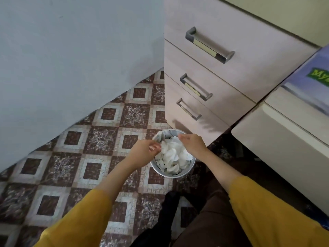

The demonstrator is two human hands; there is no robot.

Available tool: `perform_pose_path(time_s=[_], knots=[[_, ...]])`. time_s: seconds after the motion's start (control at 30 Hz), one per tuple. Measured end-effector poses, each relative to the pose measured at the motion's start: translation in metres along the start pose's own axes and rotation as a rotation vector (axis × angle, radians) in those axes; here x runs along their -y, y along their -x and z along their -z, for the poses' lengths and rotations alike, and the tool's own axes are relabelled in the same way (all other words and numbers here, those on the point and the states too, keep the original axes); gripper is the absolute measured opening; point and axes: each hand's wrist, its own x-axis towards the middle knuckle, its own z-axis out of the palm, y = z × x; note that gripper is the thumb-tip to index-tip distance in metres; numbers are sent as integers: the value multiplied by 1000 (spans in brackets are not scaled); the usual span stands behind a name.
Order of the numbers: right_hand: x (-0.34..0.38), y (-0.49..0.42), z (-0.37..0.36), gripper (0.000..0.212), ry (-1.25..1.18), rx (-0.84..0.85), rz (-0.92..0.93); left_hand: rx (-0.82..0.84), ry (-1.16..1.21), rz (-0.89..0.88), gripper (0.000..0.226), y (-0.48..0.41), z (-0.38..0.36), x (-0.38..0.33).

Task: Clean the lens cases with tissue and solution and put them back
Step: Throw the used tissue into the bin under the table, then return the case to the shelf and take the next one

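The crumpled tissues lay heaped in a small round bin on the floor; the lens cases themselves were nowhere in sight. Both hands hung just over the bin's mouth, which I took for throwing away used tissue where it would land inside. The left hand had its fingers curled close at the near-left rim, touching or almost touching the paper; I could not tell whether they pinched any. The right hand hovered over the far rim, fingers loosely bent, nothing visible in them. A drawer unit stood just behind the bin, a pale cabinet crowded in on the right, and patterned floor ran left to the wall.
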Motion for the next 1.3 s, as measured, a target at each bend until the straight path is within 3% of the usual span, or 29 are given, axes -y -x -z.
perform_pose_path(time_s=[0.33, 0.73, 1.03, 1.3], knots=[[4, 21, 16, 43, -16, 45, 64, -14, 4, -17, 21, 12, 5, -20], [22, 117, 66, 37, 17, -46, 341, -146, -60, -246, 15, 69, 21, -87], [11, 240, 163, 40, 144, -377, 428, -178, -43, -570, 7, 94, 27, -206], [-52, 309, 238, 40, 281, -649, 256, -57, -44, -823, 10, 87, -12, -322]])
